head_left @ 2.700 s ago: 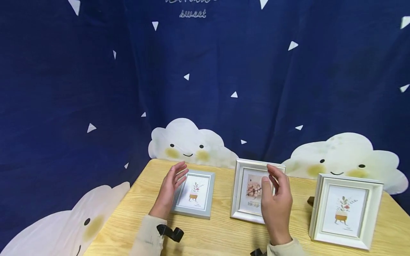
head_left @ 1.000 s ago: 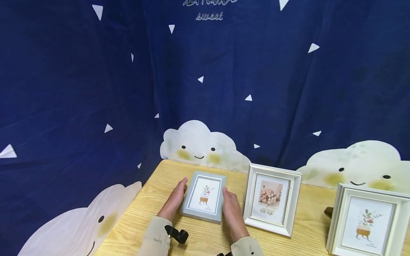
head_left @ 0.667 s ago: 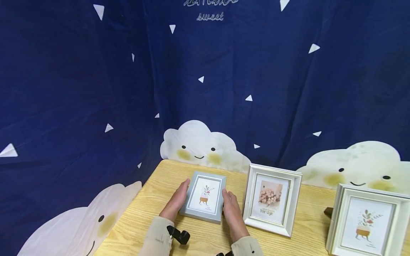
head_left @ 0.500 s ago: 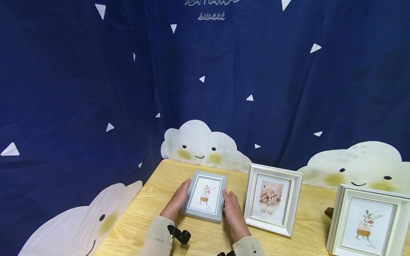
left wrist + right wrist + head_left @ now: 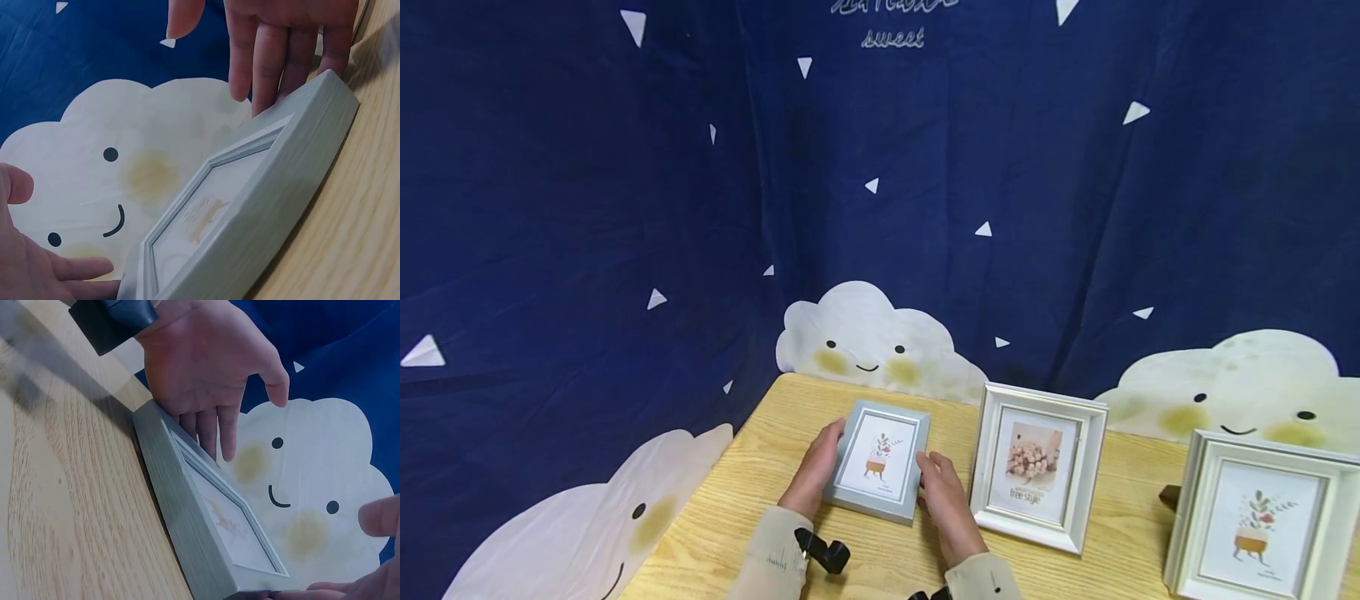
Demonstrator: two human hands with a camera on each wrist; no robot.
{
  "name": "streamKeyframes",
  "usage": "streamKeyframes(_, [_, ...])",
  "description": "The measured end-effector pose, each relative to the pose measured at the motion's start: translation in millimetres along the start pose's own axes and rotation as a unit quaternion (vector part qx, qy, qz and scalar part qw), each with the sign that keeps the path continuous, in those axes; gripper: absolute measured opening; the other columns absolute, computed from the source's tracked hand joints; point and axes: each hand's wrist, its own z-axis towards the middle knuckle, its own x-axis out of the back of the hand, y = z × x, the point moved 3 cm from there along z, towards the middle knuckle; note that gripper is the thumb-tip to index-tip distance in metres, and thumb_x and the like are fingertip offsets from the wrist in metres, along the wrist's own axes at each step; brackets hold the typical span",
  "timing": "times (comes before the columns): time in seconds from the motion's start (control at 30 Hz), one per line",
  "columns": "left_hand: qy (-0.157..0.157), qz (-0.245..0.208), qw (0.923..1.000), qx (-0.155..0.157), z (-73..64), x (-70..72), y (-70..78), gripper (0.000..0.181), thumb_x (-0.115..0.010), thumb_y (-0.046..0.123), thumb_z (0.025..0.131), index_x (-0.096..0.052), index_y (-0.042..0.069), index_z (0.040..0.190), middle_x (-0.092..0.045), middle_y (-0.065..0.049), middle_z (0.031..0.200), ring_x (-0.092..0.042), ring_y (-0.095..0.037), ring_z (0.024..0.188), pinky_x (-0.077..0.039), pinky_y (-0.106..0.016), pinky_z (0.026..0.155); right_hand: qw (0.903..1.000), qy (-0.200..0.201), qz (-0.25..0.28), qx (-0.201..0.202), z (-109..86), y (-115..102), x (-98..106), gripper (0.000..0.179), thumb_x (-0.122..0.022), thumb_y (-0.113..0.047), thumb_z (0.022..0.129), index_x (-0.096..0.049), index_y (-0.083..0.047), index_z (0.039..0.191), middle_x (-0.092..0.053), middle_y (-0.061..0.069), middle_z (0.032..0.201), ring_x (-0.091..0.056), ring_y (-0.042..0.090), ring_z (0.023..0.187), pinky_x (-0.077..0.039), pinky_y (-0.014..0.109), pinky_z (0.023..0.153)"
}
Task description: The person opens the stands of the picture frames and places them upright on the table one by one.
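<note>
A blue-grey picture frame [image 5: 880, 458] with a plant print lies face up on the wooden table. Along its left side my left hand [image 5: 815, 473] holds its fingers straight, the fingertips at the frame's edge. At the right side is my right hand [image 5: 950, 504], fingers extended against or close beside that edge. Seen from the left wrist, the right hand [image 5: 287, 44] reaches down past the far edge of the frame [image 5: 269, 187], palm facing it. From the right wrist, the left hand [image 5: 200, 375] shows straight fingers partly hidden behind the frame [image 5: 194, 519].
A white picture frame [image 5: 988, 467] with a flower print stands just right of my right hand. Another white frame [image 5: 1202, 533] stands farther right, partly cut off. A dark blue curtain [image 5: 925, 167] with printed clouds hangs behind the table [image 5: 850, 575].
My right hand has come left from the middle white frame to the blue-grey frame, and my left hand has lowered beside it. Over the last half second that frame turned slightly clockwise.
</note>
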Motion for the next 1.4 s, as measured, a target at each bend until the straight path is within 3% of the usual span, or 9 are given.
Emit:
streamKeyframes(0.37, [0.037, -0.038, 0.9986, 0.003, 2.6, 3.3, 0.3, 0.054, -0.042, 0.043, 0.095, -0.051, 0.005, 0.132, -0.044, -0.012, 0.141, -0.037, -0.027, 0.128, -0.023, -0.048, 0.112, 0.9997, 0.011, 0.016, -0.013, -4.9, -5, -1, 0.079, -0.041, -0.052, 0.099, -0.019, 0.004, 0.149, -0.042, 0.033, 0.139, -0.044, 0.043, 0.128, -0.05, 0.045, 0.087])
streamKeyframes(0.57, [0.066, -0.066, 0.9956, -0.005, 3.4, 5.9, -1.9, 0.044, -0.046, 0.037, 0.094, -0.055, 0.003, 0.12, -0.053, -0.013, 0.123, -0.046, -0.026, 0.112, -0.035, -0.042, 0.098, 0.9996, 0.017, 0.006, -0.021, -7.8, -6, -2, 0.079, -0.041, -0.055, 0.098, -0.021, 0.001, 0.15, -0.043, 0.033, 0.138, -0.045, 0.042, 0.127, -0.052, 0.041, 0.079])
streamKeyframes(0.7, [0.083, -0.094, 0.9919, -0.02, 5.1, 7.5, -2.7, 0.04, -0.047, 0.031, 0.094, -0.058, -0.001, 0.116, -0.056, -0.014, 0.113, -0.049, -0.026, 0.103, -0.038, -0.037, 0.088, 0.9995, 0.025, 0.001, -0.016, -7.9, -6, -3, 0.076, -0.042, -0.053, 0.098, -0.023, 0.001, 0.149, -0.045, 0.032, 0.137, -0.047, 0.042, 0.125, -0.053, 0.041, 0.077])
streamKeyframes(0.97, [0.101, -0.104, 0.9882, -0.05, 7.6, 8.5, -0.1, 0.038, -0.048, 0.025, 0.093, -0.062, -0.003, 0.115, -0.06, -0.014, 0.108, -0.053, -0.025, 0.1, -0.04, -0.033, 0.085, 0.9989, 0.036, 0.024, -0.017, -4.0, -4, -1, 0.074, -0.048, -0.048, 0.097, -0.025, 0.0, 0.149, -0.046, 0.03, 0.135, -0.051, 0.039, 0.119, -0.055, 0.04, 0.073])
streamKeyframes(1.17, [0.115, -0.147, 0.9808, -0.054, 8.1, 10.0, -0.9, 0.033, -0.048, 0.019, 0.093, -0.064, -0.007, 0.108, -0.063, -0.015, 0.1, -0.057, -0.022, 0.089, -0.045, -0.027, 0.076, 0.9992, 0.018, 0.034, -0.01, -1.7, 2, -1, 0.064, -0.051, -0.029, 0.099, -0.028, 0.01, 0.145, -0.043, 0.03, 0.136, -0.052, 0.039, 0.117, -0.056, 0.041, 0.078])
streamKeyframes(1.4, [0.119, -0.178, 0.9752, -0.056, 5.4, 14.1, 2.2, 0.035, -0.043, 0.016, 0.095, -0.063, -0.009, 0.109, -0.065, -0.017, 0.105, -0.061, -0.026, 0.096, -0.048, -0.03, 0.082, 0.9993, -0.023, 0.026, 0.016, -0.7, 5, -3, 0.058, -0.052, -0.018, 0.098, -0.033, 0.025, 0.133, -0.051, 0.036, 0.125, -0.058, 0.03, 0.106, -0.054, 0.039, 0.085])
